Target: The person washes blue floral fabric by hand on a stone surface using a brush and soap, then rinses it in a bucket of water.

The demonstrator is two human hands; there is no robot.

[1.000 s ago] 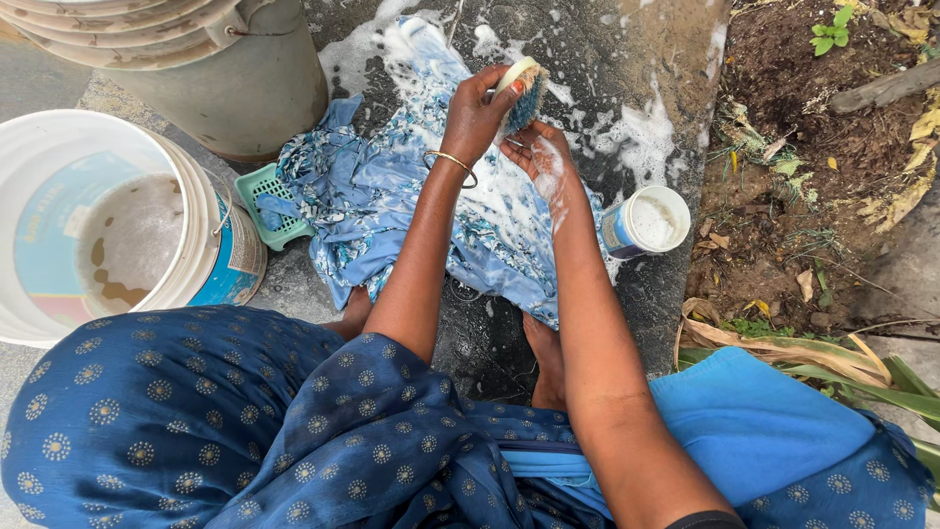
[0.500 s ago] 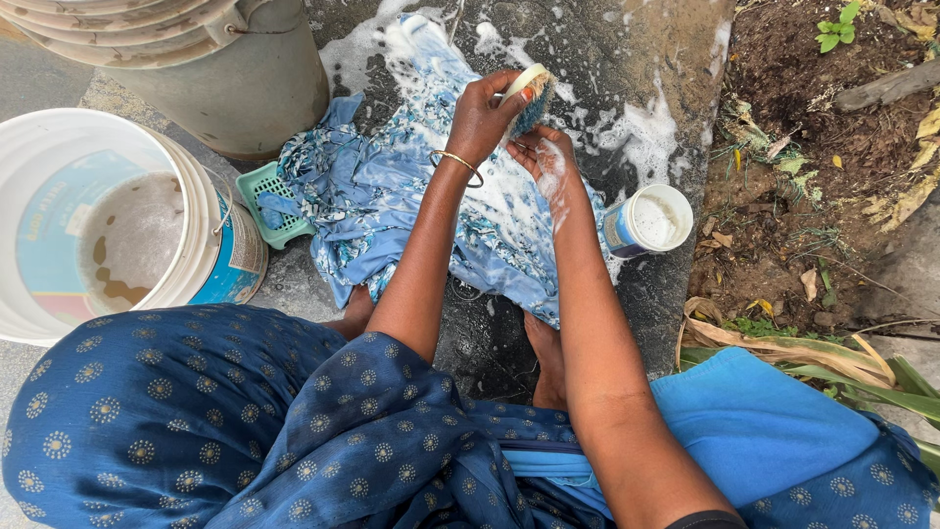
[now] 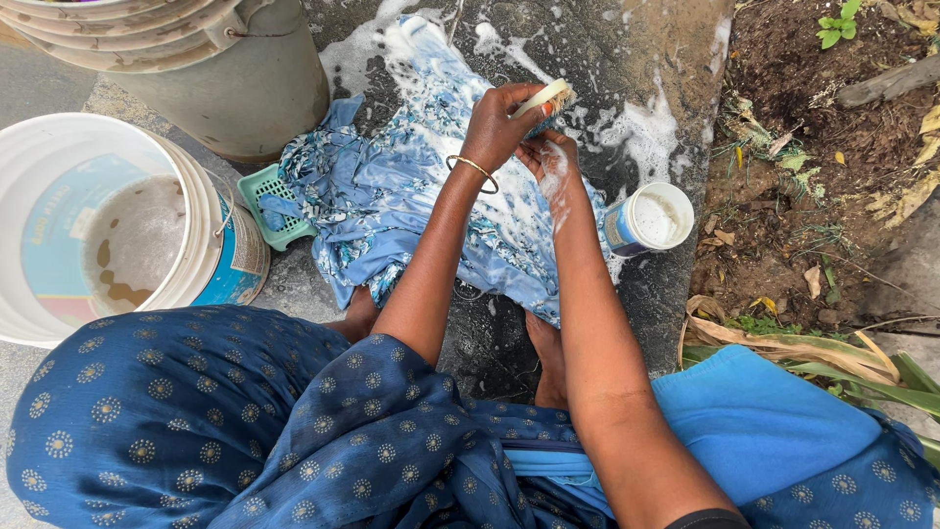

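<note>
Hands: two, left (image 3: 501,125) and right (image 3: 550,167)
Scrub brush (image 3: 544,97): one
Blue floral cloth (image 3: 411,211): one
White buckets (image 3: 108,225): one stack
Grey drum (image 3: 230,83): one
Small white cup (image 3: 651,217): one
Green basket (image 3: 272,201): one
Gold bangle (image 3: 473,168): one

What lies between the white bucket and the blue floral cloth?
In the head view, a small green plastic basket sits between the white bucket and the soapy blue floral cloth, partly covered by the cloth's edge.
</note>
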